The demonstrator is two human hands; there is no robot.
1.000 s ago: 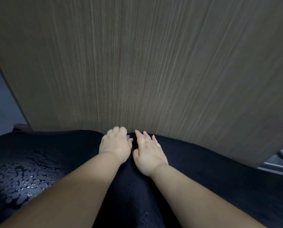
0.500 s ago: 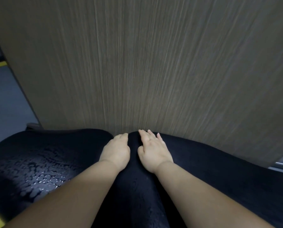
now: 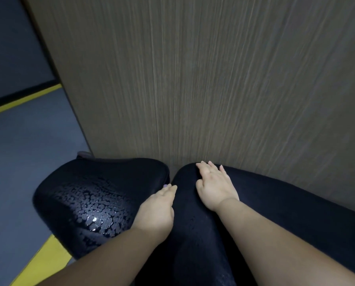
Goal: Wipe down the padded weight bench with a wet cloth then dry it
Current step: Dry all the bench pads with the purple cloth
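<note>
Left hand (image 3: 156,211) slid back toward 6 o'clock. Both hands lie flat, fingers straight, no cloth in sight. Beaded water (image 3: 94,217) on the bench (image 3: 296,203) sits at its 9 o'clock, further from the right hand (image 3: 214,186).

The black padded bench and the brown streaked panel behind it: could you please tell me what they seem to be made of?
The black padded bench looks like vinyl or faux leather, smooth and glossy: water droplets bead on it instead of soaking in. The brown streaked panel seems matt wood-grain laminate or veneer, judging by its fine, straight streaks; solid wood is possible.
</note>
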